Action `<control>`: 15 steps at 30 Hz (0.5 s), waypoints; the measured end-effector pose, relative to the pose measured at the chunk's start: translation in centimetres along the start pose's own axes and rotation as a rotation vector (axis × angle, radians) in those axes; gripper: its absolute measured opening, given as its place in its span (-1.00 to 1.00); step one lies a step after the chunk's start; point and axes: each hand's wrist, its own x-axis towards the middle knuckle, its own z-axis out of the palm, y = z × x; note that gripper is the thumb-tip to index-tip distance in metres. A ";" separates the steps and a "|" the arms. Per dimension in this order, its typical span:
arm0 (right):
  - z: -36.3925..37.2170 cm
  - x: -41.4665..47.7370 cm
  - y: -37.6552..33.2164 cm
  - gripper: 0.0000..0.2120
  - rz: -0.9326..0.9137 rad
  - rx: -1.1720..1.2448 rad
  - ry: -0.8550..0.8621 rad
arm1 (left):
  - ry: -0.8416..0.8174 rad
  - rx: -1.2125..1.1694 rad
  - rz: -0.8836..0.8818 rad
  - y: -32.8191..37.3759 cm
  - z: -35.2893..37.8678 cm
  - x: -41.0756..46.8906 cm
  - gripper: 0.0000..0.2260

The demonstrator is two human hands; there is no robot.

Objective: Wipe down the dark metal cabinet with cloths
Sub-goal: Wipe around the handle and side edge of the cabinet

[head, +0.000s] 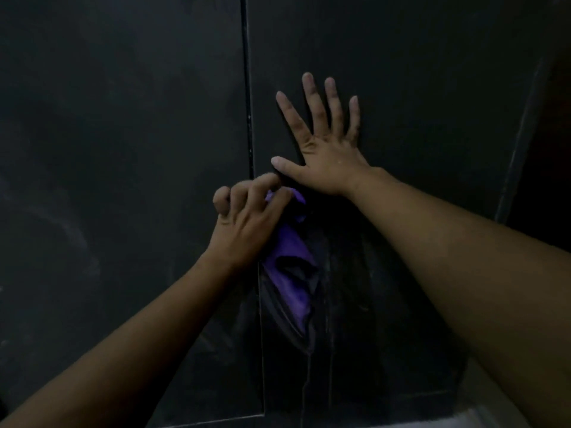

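The dark metal cabinet (123,149) fills the view, with two doors split by a vertical seam (249,103). My left hand (247,217) grips the top of a purple cloth (293,273) just right of the seam; the cloth hangs down against the right door. My right hand (324,149) lies flat on the right door above the cloth, fingers spread, its thumb close to my left fingers. Wet streaks show on the door below the cloth.
Faint dusty smears mark the left door (61,230). The cabinet's right edge (522,134) runs down at the far right, with a darker gap beyond. A pale strip of floor (482,412) shows at the bottom right.
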 end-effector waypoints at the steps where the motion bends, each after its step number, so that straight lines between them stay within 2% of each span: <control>1: 0.0 0.0 0.0 -0.09 0.001 -0.002 0.005 | 0.037 -0.012 0.092 -0.3 0.3 -0.4 -0.70; 3: 0.2 0.0 0.0 -0.10 0.005 -0.013 0.031 | 0.072 -0.024 0.245 -0.7 0.7 -0.9 -0.69; 5: 0.5 0.0 0.0 -0.10 0.004 -0.013 0.055 | 0.038 -0.020 0.260 -0.7 1.0 -1.3 -0.65; 10: 0.8 0.0 0.0 -0.11 0.000 -0.026 0.086 | -0.224 0.207 0.252 1.6 0.6 -4.2 -0.50; 13: 0.7 0.0 0.0 -0.11 0.008 -0.018 0.072 | -0.326 0.254 0.337 3.7 1.1 -7.1 -0.48; 15: 0.5 -0.1 0.0 -0.11 0.006 -0.013 0.065 | -0.376 0.271 0.470 3.7 1.5 -9.3 -0.52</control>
